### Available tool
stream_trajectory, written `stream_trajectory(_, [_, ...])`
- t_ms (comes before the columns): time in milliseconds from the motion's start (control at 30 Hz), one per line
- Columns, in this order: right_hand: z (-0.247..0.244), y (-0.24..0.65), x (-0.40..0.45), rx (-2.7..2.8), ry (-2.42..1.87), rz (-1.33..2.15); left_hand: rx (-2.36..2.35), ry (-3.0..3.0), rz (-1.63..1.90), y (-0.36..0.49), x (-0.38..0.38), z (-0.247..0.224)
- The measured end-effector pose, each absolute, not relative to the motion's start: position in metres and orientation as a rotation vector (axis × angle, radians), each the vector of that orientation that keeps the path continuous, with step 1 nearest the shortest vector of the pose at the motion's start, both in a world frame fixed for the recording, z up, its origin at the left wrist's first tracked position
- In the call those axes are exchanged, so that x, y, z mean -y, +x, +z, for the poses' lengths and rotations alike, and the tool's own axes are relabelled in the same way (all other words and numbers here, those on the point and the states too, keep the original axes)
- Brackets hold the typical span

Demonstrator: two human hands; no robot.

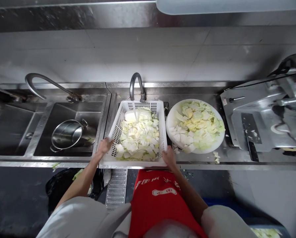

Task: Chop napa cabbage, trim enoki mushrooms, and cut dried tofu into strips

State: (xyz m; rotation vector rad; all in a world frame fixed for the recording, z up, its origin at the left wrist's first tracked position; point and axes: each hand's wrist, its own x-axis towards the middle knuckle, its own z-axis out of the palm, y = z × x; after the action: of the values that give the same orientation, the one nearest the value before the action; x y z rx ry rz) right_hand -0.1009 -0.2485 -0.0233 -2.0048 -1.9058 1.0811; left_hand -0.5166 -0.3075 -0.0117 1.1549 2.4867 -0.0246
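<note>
A white slotted plastic basket [116, 127] sits over the sink in front of me, filled with cut cabbage [139, 137]. A larger cabbage piece [138, 114] lies at its far end, under a thin stream of water from the curved faucet [137, 84]. My left hand [105, 145] grips the basket's left wall near the front corner. On the opposite side my right hand [169, 157] closes around the right wall, also near the front. The fingertips of both hands are partly hidden by the rim.
Right of the basket, a round white cutting board [171, 132] bears more chopped cabbage. A cleaver [252, 134] lies further right on a metal surface. A steel pot [67, 134] stands in the left sink [49, 132], beneath another faucet [45, 79]. A black bag [61, 181] is on the floor.
</note>
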Motion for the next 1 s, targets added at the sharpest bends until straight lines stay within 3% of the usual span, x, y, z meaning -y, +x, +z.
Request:
stream_trajectory(200, [-0.01,-0.088,0.238,2.051,-2.093,1.038,-2.444,1.187,-0.225,-0.517,0.297,-0.011])
stream_trajectory(333, [-0.005,-0.065,0.243,1.919,-1.914,1.104,-2.57,1.324,0.044,-0.493,0.273,0.016])
stream_trajectory(500, [-0.001,0.048,0.236,1.402,-1.871,0.789,-1.986,1.646,0.748,-0.328,0.236,0.037])
stream_trajectory(600, [0.001,0.147,0.215,1.251,-2.043,0.495,-1.716,1.699,0.922,-0.189,0.231,0.018])
stream_trajectory(700, [-0.001,0.24,0.187,1.312,-2.289,0.183,-1.783,1.738,0.968,-0.084,0.225,-0.021])
stream_trajectory(833, [-0.015,0.322,0.15,1.373,-2.516,0.056,-1.983,1.797,0.883,-0.031,0.196,-0.062])
stream_trajectory(1000, [-0.039,0.36,0.117,1.511,-2.503,0.252,-2.143,1.781,0.872,-0.04,0.144,-0.063])
